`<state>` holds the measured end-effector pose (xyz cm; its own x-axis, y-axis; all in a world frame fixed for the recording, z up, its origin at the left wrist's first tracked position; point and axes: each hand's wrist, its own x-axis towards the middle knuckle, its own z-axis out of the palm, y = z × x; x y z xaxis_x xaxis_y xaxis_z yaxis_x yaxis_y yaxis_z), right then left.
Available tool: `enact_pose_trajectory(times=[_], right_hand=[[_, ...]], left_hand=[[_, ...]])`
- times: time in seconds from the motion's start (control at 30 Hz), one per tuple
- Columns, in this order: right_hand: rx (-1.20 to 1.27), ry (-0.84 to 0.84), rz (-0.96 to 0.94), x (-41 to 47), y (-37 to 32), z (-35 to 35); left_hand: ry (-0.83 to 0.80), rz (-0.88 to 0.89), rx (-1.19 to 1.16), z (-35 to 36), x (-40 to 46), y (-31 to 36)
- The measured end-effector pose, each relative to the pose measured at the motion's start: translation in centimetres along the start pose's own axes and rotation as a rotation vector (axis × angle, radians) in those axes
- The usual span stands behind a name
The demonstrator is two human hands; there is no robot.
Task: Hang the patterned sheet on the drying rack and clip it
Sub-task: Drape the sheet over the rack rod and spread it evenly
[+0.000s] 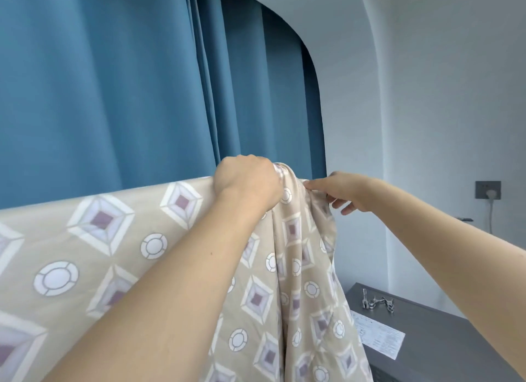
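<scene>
The beige patterned sheet (pixel 113 239), printed with white and purple diamonds and rings, hangs over a bar that it hides completely. Its top edge runs from the far left up to the middle. My left hand (pixel 246 182) grips a bunched fold at the top of the sheet. Just to the right, my right hand (pixel 338 191) pinches the sheet's gathered end between thumb and fingers. Below the hands the cloth falls in loose folds. Several metal clips (pixel 378 299) lie on the grey cabinet at the lower right.
A blue curtain (pixel 113 83) hangs close behind the sheet. A grey cabinet (pixel 444 350) at the lower right carries a printed paper sheet (pixel 378 336). On the white wall to the right sits a socket (pixel 488 189) with a white plug and cable.
</scene>
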<state>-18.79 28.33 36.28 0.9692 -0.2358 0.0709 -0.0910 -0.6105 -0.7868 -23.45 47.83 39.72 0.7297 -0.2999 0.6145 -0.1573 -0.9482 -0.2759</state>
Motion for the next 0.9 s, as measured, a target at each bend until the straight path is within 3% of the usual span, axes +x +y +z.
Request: enact_pose_trajectory(times=[0.07, 0.27, 0.37, 0.47, 0.5, 0.63, 0.73, 0.77, 0.83, 0.9], right_hand=[[-0.028, -0.028, 0.021, 0.5, 0.5, 0.0], [0.260, -0.132, -0.043, 1.0, 1.3, 0.4], [0.601, -0.134, -0.066, 0.1, 0.2, -0.3], [0.780, -0.204, -0.053, -0.2, -1.0, -2.2], [0.851, -0.139, -0.042, 0.3, -1.3, -2.8], [1.051, 0.497, -0.076, 3.3, -1.1, -5.3], [0.880, 0.742, -0.148, 4.8, 0.6, -6.6], [0.678, 0.761, -0.086, 5.1, 1.9, -6.4], [0.135, 0.610, 0.089, 5.7, 4.4, -5.7], [-0.145, 0.274, 0.169, 4.7, 5.6, -3.9]], left_hand=[[0.050, -0.026, 0.006, 0.3, -0.3, -0.6], [0.166, -0.049, 0.020, 1.1, -0.9, -1.3], [0.187, -0.063, 0.035, 1.5, -0.6, -0.9], [0.204, -0.071, 0.043, 1.8, -0.4, -0.7], [0.211, -0.073, 0.046, 1.9, -0.4, -0.7], [0.261, -0.085, 0.075, 2.5, -0.3, -0.7], [0.282, -0.107, 0.089, 2.7, -0.4, -0.8], [0.285, -0.113, 0.089, 2.8, -0.5, -0.7], [0.288, -0.117, 0.093, 2.8, -0.5, -0.7], [0.290, -0.111, 0.104, 2.7, -0.5, -0.6]])
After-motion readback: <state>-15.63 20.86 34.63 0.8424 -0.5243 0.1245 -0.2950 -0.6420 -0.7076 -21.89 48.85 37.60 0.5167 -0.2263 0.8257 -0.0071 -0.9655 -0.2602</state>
